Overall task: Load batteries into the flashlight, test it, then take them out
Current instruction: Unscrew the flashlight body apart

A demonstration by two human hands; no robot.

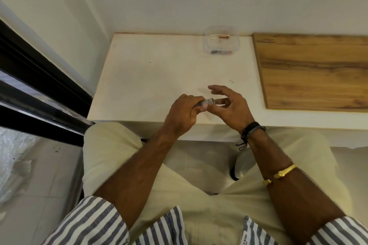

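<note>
Gripping the small flashlight (207,101) mid-barrel with my left hand (184,114) curled round it — I judge it light, rigid, slick — right hand (232,104) spread loose beside its end

The left hand (185,114) holds a small flashlight (207,102) over the white table (151,69). The right hand (231,105) is at its end, fingers (217,88) spread. A clear box (206,45) with a battery (224,36) sits far back.
</note>
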